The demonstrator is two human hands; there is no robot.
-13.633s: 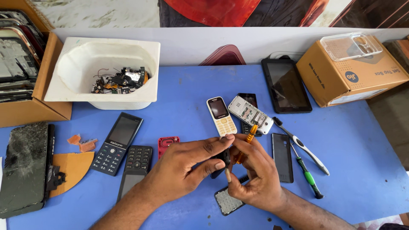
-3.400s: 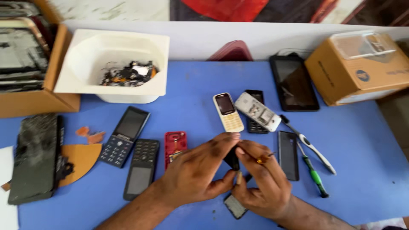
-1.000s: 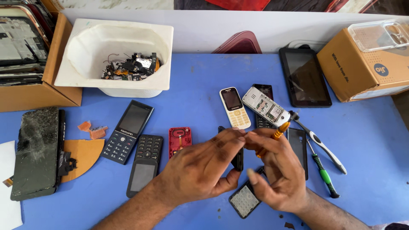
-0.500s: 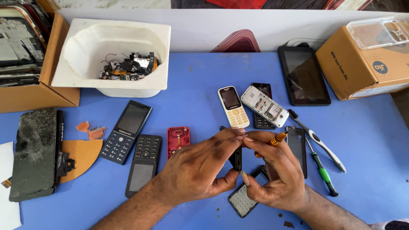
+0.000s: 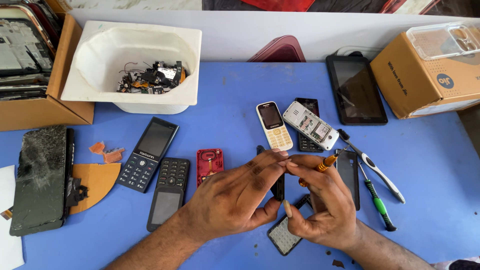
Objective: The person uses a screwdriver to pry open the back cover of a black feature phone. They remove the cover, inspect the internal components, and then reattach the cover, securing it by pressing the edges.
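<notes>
Both hands meet over the blue surface, just below the white keypad phone, which serves here as the landmark. The left hand is closed around a thin dark phone part, held on edge between thumb and fingers directly beneath the white phone. The right hand grips an orange-handled screwdriver, its handle sticking out toward the upper right, just below and right of the white phone. Under the right hand, a dark keypad panel lies flat on the surface. Right of the white phone, touching it, rests an opened grey phone body with a black phone beneath it. Left of the white phone lie a red phone frame, a black keypad phone and a dark blue keypad phone. Farther right of it are a green-handled screwdriver, a toothbrush and a tablet. Up and left of it stands a white tub holding small parts.
</notes>
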